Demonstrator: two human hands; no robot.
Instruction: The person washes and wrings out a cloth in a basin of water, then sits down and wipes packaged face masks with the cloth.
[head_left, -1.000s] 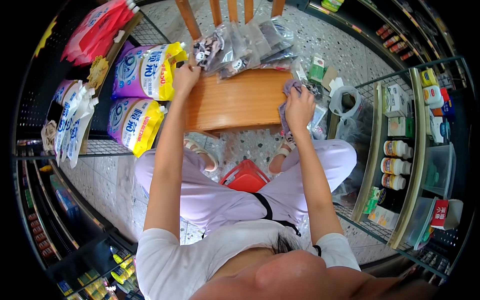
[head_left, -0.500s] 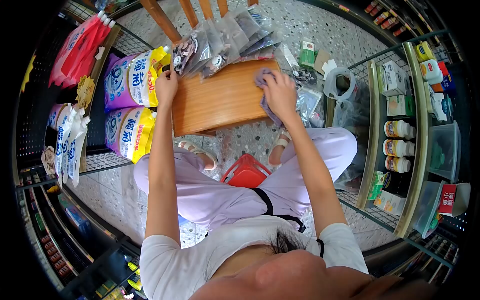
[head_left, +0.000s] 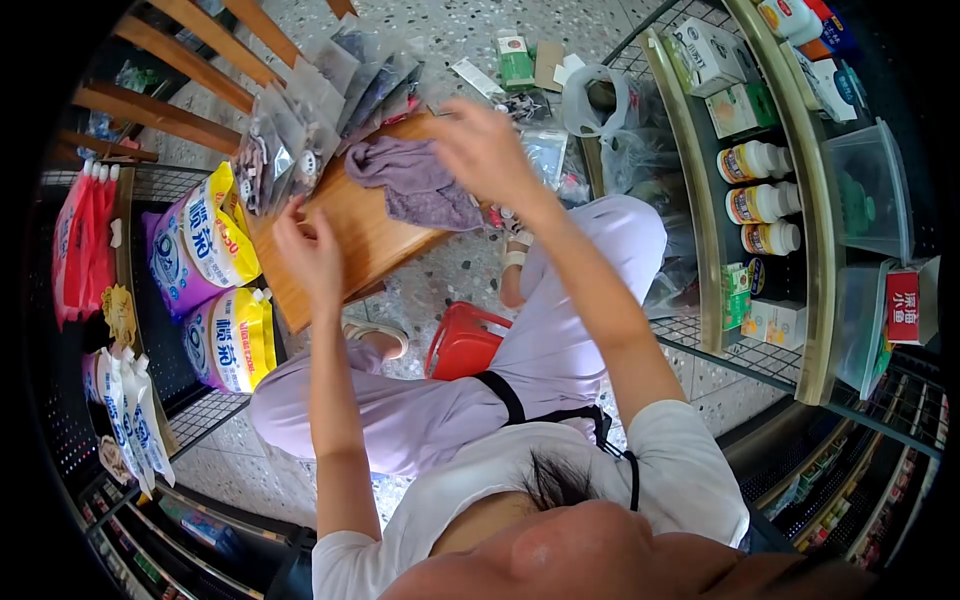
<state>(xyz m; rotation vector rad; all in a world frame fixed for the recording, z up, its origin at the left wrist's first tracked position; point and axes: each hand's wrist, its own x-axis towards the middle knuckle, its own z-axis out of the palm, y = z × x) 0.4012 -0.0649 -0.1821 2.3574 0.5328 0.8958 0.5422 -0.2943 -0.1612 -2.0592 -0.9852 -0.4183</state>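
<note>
A crumpled purple cloth (head_left: pixel 415 185) lies on a small wooden table (head_left: pixel 375 245), its lower edge reaching over the near side. Just right of the cloth, my right hand (head_left: pixel 487 155) is raised with fingers apart, slightly blurred, holding nothing. My left hand (head_left: pixel 308 250) hovers above the table's left part, fingers loosely bent and apart, nothing visible in them. Clear plastic bags (head_left: pixel 290 140) with small dark and patterned items are spread along the far side of the table, close to my left fingertips.
Purple-and-yellow detergent bags (head_left: pixel 205 235) stand on a rack at left. Red pouches (head_left: pixel 88 240) are beyond them. A red stool (head_left: pixel 465 342) sits between my legs. At right, a shelf carries white bottles (head_left: pixel 755 203) and boxes; wooden slats (head_left: pixel 190 60) rise at the back.
My right hand has let go of the cloth, which now lies spread over the table. My left hand has come off the table's far left edge. The view has turned.
</note>
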